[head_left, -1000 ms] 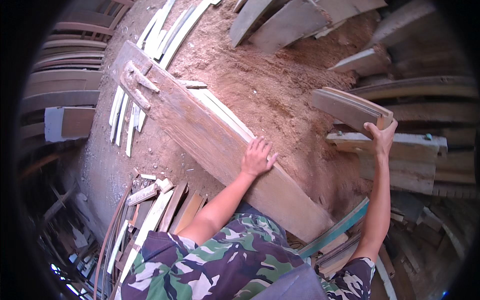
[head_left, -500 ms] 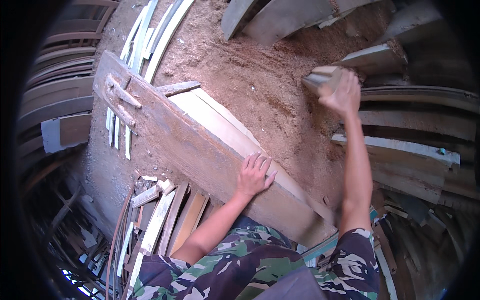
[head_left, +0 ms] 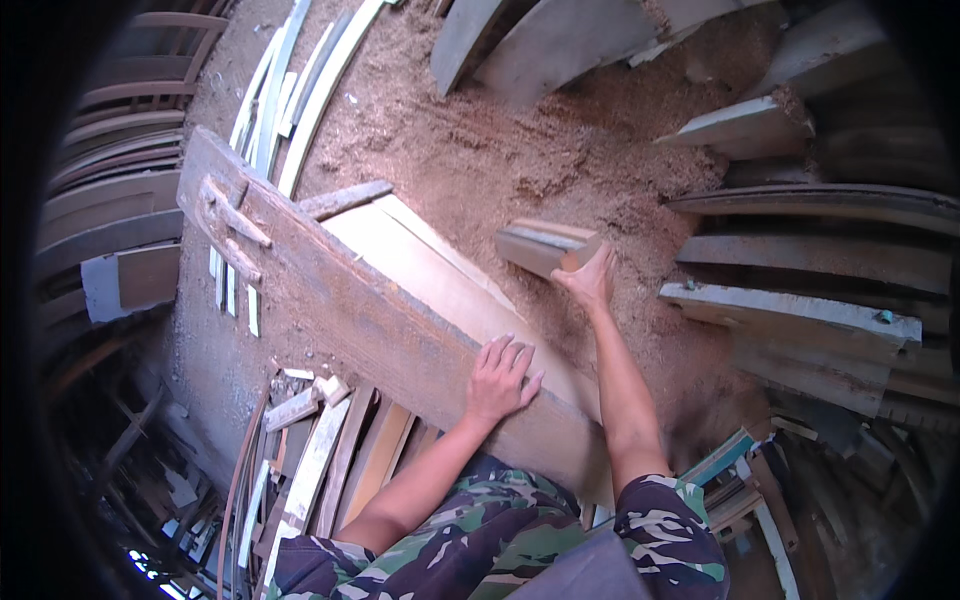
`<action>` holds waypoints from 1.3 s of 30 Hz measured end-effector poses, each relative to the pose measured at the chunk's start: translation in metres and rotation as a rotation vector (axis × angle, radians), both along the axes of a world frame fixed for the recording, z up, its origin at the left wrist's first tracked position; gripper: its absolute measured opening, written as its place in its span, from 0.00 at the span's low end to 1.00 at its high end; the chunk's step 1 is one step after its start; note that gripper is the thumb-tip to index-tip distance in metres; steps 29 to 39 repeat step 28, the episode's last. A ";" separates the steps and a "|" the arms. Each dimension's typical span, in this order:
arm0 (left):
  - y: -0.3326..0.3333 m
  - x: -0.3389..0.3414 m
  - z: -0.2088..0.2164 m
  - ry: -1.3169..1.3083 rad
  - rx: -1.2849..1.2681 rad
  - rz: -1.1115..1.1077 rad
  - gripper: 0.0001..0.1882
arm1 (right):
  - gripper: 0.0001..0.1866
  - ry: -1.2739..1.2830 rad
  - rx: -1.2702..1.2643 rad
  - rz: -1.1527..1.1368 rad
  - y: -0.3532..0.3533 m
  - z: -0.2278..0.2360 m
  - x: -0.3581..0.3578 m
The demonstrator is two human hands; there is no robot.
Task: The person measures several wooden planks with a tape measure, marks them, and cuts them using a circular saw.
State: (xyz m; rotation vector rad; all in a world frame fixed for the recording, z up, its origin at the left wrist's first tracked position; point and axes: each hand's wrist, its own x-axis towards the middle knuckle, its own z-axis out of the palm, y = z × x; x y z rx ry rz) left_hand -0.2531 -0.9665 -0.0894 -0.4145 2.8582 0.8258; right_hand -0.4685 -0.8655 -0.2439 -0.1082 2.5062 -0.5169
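My right hand (head_left: 590, 277) grips the end of a short, grooved wooden block (head_left: 545, 247), raised over the floor of shavings, right of middle. The grooves run along its length; part of its right end is hidden by my fingers. My left hand (head_left: 502, 378) rests on the top edge of a long, thick, worn bench plank (head_left: 350, 300), fingers stretched out and the thumb apart. Just beyond that edge, touching the plank, is a pale smooth board (head_left: 420, 262); my left fingertips reach onto it. Small wooden pegs (head_left: 243, 220) are fixed at the plank's far left end.
Brown wood shavings (head_left: 560, 150) cover the floor ahead. Thin pale strips (head_left: 315, 95) lie at the far left. Curved-looking stacked boards (head_left: 800, 310) line the right side, and more boards (head_left: 140, 190) the left. Offcuts (head_left: 320, 450) are piled near me at the lower left.
My right hand has brought the grooved block leftward and nearer, from by the right-hand stack to beyond the pale board. The left hand stays on the plank's edge.
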 end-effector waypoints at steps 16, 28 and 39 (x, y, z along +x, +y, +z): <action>-0.003 -0.004 -0.001 0.011 0.012 0.034 0.23 | 0.51 0.339 -0.065 0.434 -0.040 0.232 -0.277; -0.003 -0.004 -0.003 0.010 0.005 0.018 0.25 | 0.68 0.148 0.385 0.377 -0.072 0.085 -0.385; -0.003 -0.004 -0.003 0.010 0.005 0.018 0.25 | 0.68 0.148 0.385 0.377 -0.072 0.085 -0.385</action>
